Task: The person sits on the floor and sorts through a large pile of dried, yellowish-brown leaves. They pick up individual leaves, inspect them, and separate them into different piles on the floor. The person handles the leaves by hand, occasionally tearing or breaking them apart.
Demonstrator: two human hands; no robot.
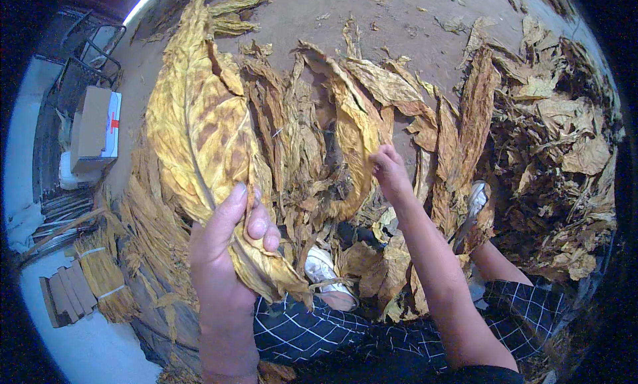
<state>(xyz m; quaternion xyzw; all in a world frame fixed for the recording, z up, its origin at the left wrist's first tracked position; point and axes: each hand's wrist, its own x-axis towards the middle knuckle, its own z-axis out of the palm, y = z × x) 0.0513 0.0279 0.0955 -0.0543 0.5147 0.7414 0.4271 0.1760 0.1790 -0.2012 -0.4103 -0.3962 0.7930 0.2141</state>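
Yellow dried tobacco leaves (199, 114), mottled with brown, are gripped near their lower part by my left hand (234, 234), the thumb on top and the fingers curled round the edge. My right hand (391, 169) pinches a long, curled yellow-brown leaf (351, 139) at its right edge, over the floor ahead of me. Between the two hands lie brown dried leaves (299, 129) in rough bundles. Right of my right hand are more long brown leaves (473, 114). Loose leaves (369, 264) lie between my feet.
A large heap of crumpled leaves (553, 139) rises at the right. On the left are a cardboard box (94, 129), a tied leaf bundle (102, 274), flat cardboard pieces (67, 294), thin rods (65, 224) and a metal-framed object (102, 52). My white shoe (324, 269) is close below.
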